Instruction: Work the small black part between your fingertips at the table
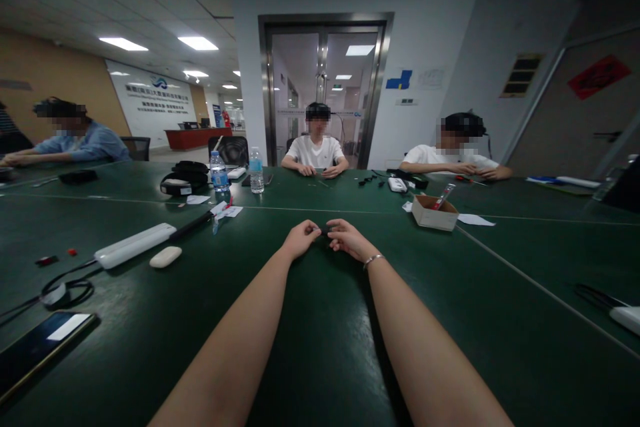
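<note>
Both arms reach forward over the dark green table [320, 320], and the hands meet near its middle. Between them is a small black object [325, 231], too small for me to tell its kind. My left hand [301, 239] pinches its left side with thumb and fingertips. My right hand [349, 239], with a silver bangle [373, 259] at the wrist, has thumb and forefinger closed on its right side; the other fingers are curled. The object is held just above the table top.
To the left lie a phone [43, 350], a white power strip [134, 245], a white oval case [165, 257] and black cable [70, 293]. Water bottles [257, 172] stand beyond. An open small box [434, 215] sits at right. Several people sit around the table.
</note>
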A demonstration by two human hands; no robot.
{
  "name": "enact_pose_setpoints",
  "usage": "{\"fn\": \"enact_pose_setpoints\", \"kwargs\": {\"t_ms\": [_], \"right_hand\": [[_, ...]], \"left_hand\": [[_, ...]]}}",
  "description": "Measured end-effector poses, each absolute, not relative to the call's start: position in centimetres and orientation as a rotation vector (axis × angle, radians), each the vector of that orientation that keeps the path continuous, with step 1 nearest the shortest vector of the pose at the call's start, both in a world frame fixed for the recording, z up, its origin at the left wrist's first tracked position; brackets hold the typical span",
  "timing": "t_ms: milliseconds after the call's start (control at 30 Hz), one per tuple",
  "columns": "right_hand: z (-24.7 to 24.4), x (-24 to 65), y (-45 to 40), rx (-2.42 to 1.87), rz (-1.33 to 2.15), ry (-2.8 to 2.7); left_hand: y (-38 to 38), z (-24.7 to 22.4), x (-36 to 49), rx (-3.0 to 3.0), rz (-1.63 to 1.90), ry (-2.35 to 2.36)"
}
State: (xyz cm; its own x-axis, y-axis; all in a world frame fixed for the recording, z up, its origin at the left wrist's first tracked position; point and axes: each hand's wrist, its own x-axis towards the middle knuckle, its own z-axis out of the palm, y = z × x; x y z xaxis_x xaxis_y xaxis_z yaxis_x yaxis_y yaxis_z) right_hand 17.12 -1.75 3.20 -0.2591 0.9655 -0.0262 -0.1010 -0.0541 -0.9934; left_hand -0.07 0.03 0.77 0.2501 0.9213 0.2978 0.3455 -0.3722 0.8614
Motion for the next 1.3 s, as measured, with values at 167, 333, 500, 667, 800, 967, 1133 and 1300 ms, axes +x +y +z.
{"fn": "enact_pose_setpoints", "kwargs": {"t_ms": [167, 333, 500, 667, 800, 967, 1133, 1300], "right_hand": [[3.3, 16.9, -1.7, -1.105, 1.523, -1.324], [3.1, 16.9, -1.6, -1.081, 1.524, -1.336], [3.0, 17.5, -1.6, -1.017, 1.574, -1.314], [2.9, 17.5, -1.6, -0.940, 1.582, -1.332], [3.0, 17.5, -1.8, -0.909, 1.583, -1.324], [3.0, 17.5, -1.8, -0.924, 1.596, -1.331], [3.3, 16.9, -1.7, -1.035, 1.589, -1.295], [3.5, 16.6, -1.8, -1.094, 1.561, -1.311]], "left_hand": [[0.3, 0.5, 0.0, 1.849, 1.117, 1.147], [0.1, 0.6, 0.0, 1.877, 1.085, 1.160], [0.4, 0.4, -0.2, 1.936, 0.994, 1.243], [0.9, 0.0, -0.4, 1.939, 0.954, 1.250], [0.7, 0.2, -0.4, 1.982, 0.941, 1.246], [0.0, 0.8, -0.3, 2.011, 0.953, 1.265], [-0.3, 1.1, 0.0, 1.975, 1.016, 1.254], [0.0, 0.8, 0.0, 1.999, 1.016, 1.255]]}}
